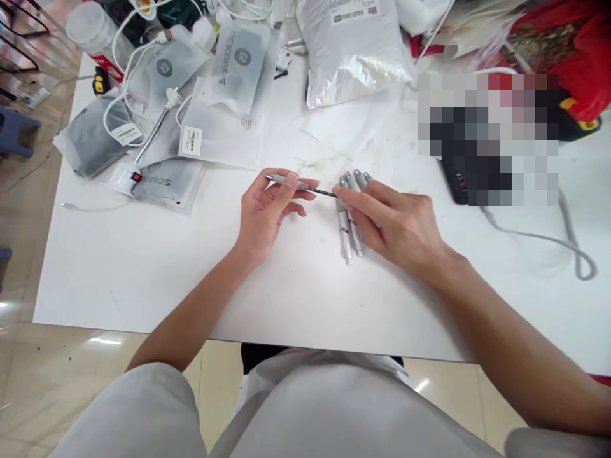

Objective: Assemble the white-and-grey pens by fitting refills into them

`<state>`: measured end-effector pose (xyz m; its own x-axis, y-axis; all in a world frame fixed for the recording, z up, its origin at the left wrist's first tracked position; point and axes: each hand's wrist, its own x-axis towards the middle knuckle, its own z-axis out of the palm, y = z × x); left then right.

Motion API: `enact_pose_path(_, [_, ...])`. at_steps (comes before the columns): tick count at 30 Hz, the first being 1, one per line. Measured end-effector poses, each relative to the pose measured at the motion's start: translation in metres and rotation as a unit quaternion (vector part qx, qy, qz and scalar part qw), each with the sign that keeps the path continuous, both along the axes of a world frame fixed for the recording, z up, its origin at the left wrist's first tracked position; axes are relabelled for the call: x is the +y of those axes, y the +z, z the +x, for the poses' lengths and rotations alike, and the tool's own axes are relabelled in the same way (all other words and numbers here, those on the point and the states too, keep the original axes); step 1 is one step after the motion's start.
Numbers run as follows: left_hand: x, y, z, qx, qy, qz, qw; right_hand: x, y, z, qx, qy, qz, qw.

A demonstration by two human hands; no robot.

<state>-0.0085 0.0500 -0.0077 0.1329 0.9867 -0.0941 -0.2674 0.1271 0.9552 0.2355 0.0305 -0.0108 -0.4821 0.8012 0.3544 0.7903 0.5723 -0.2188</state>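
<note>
My left hand (267,213) pinches a grey pen barrel (302,186) between thumb and fingers, its tip pointing left. A thin dark pen refill (323,191) sticks out of the barrel's right end. My right hand (398,216) has its thumb and forefinger closed at the far end of that refill; the fingers partly hide it. Several silver and clear pens (344,232) lie side by side on the white table (286,299), just under and beside my right hand, which covers part of them.
A large white plastic bag (356,60) lies at the back. Frosted pouches (238,63) and a white lamp-holder with a red switch (125,178) crowd the back left. A grey cable (529,238) curls at the right, near a blurred-out patch. The table's front edge is close to my body.
</note>
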Motion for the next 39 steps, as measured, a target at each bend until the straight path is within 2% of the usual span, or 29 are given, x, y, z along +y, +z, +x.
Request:
enact_pose_path(3, [0.002, 0.0, -0.002, 0.003, 0.021, 0.002, 1.0, 0.001, -0.001, 0.003, -0.004, -0.004, 0.001, 1.0])
enact_pose_path(8, [0.003, 0.001, -0.002, 0.009, 0.014, -0.009, 1.0, 0.003, -0.004, 0.005, 0.015, 0.023, 0.046, 0.999])
enact_pose_path(13, [0.003, -0.001, -0.002, 0.013, 0.002, -0.003, 1.0, 0.002, -0.004, 0.003, 0.007, 0.018, 0.022, 1.0])
enact_pose_path(17, [0.003, -0.002, -0.002, 0.018, 0.019, 0.013, 1.0, 0.002, 0.001, -0.001, 0.02, -0.01, 0.005, 1.0])
enact_pose_path(22, [0.004, 0.0, -0.002, 0.022, 0.041, 0.008, 0.999, 0.002, 0.005, -0.003, 0.041, -0.03, 0.013, 0.999])
enact_pose_path(33, [0.003, -0.001, -0.002, 0.026, 0.047, 0.01, 0.999, 0.005, 0.001, 0.0, 0.069, -0.042, 0.019, 0.997])
enact_pose_path(39, [0.003, -0.001, -0.001, 0.022, 0.044, 0.007, 0.999, 0.003, 0.006, -0.001, 0.062, -0.049, -0.006, 0.997])
